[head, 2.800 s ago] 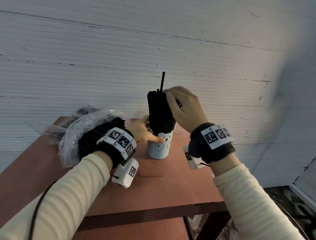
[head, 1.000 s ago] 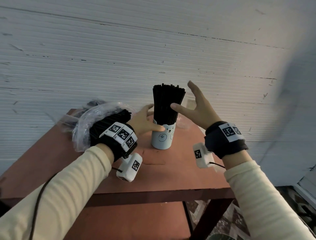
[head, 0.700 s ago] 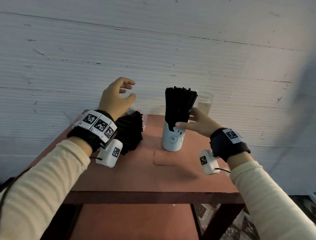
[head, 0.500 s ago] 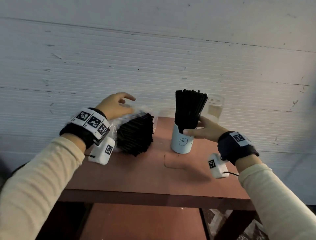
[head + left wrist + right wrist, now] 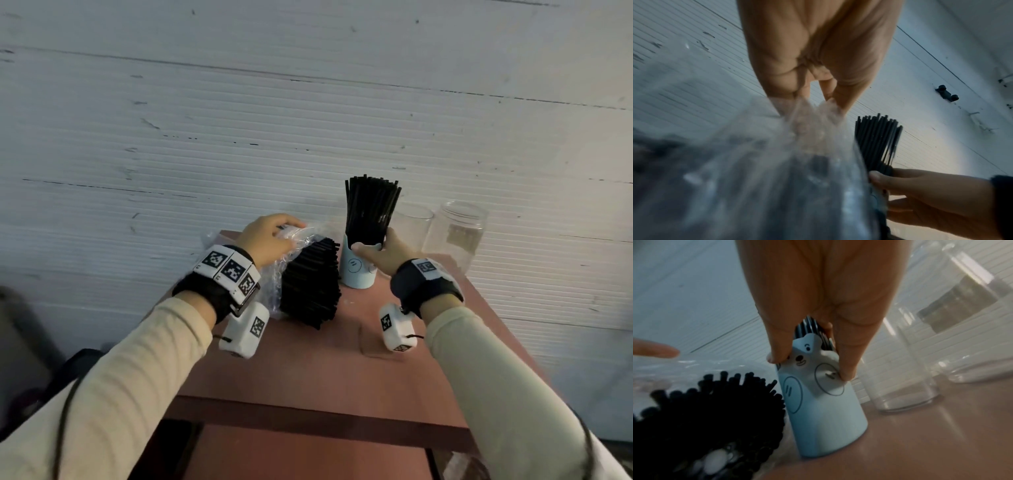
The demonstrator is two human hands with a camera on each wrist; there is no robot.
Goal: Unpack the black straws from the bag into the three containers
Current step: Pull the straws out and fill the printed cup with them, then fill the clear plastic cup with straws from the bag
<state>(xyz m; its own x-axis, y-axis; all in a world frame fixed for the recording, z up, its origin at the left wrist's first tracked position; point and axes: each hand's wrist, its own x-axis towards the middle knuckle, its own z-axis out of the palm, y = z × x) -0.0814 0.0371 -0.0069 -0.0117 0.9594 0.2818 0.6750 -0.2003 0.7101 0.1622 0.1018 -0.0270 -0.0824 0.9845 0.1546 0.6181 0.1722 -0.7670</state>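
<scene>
A clear plastic bag (image 5: 291,240) of black straws (image 5: 310,284) lies on the red-brown table (image 5: 308,370), its open end towards me. My left hand (image 5: 286,233) pinches the crumpled bag top (image 5: 813,104) between thumb and fingers. Just right of the bag stands a light blue bear cup (image 5: 356,274) packed with upright black straws (image 5: 371,209). My right hand (image 5: 370,246) grips the cup near its rim, thumb and fingers on either side of the bear cup (image 5: 824,410). Behind it stand a clear glass (image 5: 411,222) and a clear jar (image 5: 457,233), both without straws.
A white ribbed wall (image 5: 308,120) rises right behind the table. The table's front edge (image 5: 308,418) is near me, with a lower shelf under it. The glass (image 5: 910,369) stands close to the cup's right side.
My left hand let go of the cup, swung left and took hold of the bag top. My right hand came down from beside the straws and closed round the cup.
</scene>
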